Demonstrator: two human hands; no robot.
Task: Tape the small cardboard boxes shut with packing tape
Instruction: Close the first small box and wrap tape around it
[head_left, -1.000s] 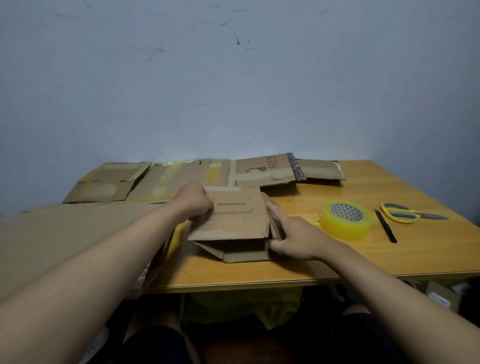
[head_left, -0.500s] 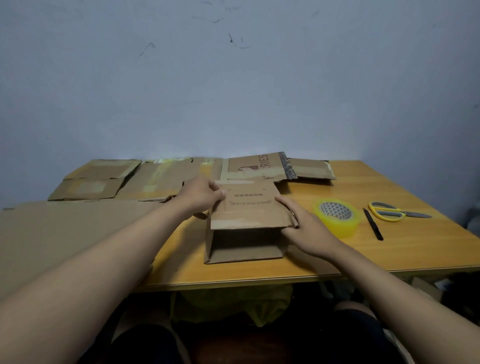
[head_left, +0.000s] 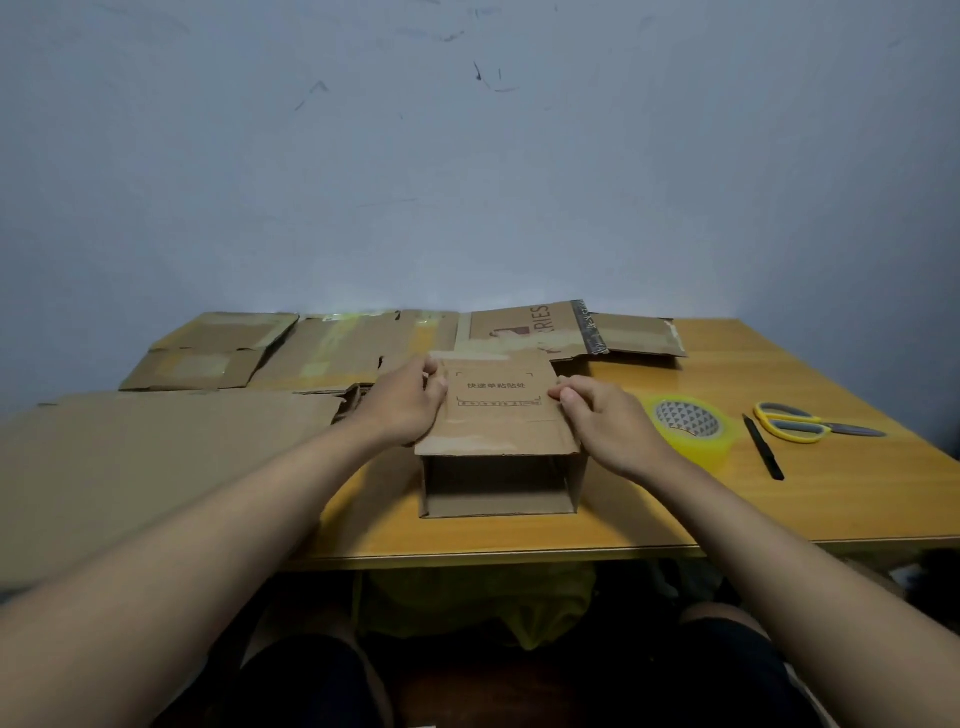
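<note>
Pale blue-grey wall (head_left: 467, 182), scuffed with a few dark marks, backs an orange-toned wooden tabletop (head_left: 779, 509). Flattened brown cardboard sheets (head_left: 332, 348) cover its far edge and left side. Near the front edge, at the middle, sits a small brown cardboard box (head_left: 498, 447), its open end facing the person. The left hand (head_left: 402, 402) grips the box's left edge and the right hand (head_left: 608, 426) grips its right edge, fingers curled over the top panel. Toward the right edge lie a yellow roll of packing tape (head_left: 691, 428), a black pen (head_left: 762, 453) and yellow-handled scissors (head_left: 810, 428).
</note>
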